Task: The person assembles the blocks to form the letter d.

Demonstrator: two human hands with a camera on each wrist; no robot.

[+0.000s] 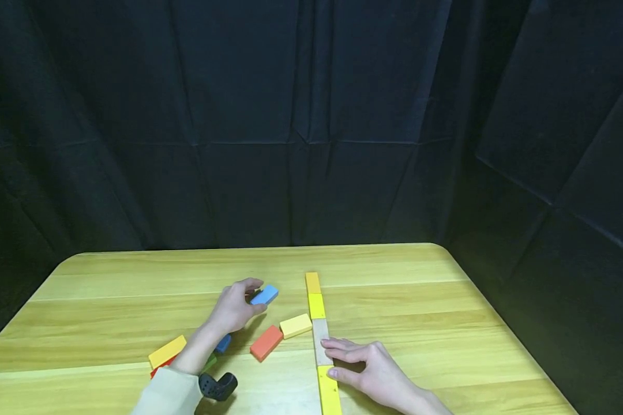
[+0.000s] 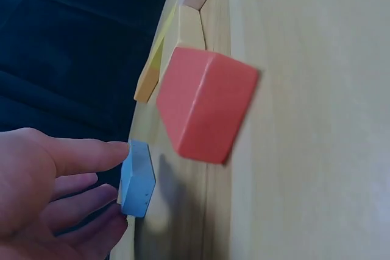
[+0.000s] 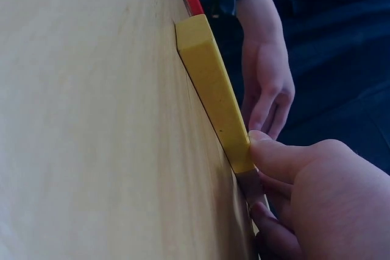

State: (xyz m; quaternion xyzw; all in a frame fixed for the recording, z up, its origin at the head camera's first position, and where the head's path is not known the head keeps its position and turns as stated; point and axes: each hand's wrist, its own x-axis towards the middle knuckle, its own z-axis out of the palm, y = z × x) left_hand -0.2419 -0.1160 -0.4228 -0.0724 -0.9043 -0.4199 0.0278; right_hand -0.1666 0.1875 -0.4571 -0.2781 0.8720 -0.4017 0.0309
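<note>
A light blue block (image 1: 265,294) sits between the thumb and fingers of my left hand (image 1: 232,310), which pinches it by its sides. In the left wrist view the thumb lies against one side of that blue block (image 2: 138,181), fingers behind it. A straight row runs away from me: an orange block (image 1: 312,282), a yellow block (image 1: 316,306), a whitish block (image 1: 321,340) and a nearer yellow block (image 1: 329,389). My right hand (image 1: 376,372) rests along the row's right side. Its fingertips touch the whitish block, and its thumb touches the nearer yellow one.
A red block (image 1: 266,343) and a pale yellow block (image 1: 296,326) lie left of the row. Around my left forearm are an orange-yellow block (image 1: 167,351), a dark blue block (image 1: 222,344) and partly hidden red and green blocks. A black device (image 1: 218,386) is at the left wrist.
</note>
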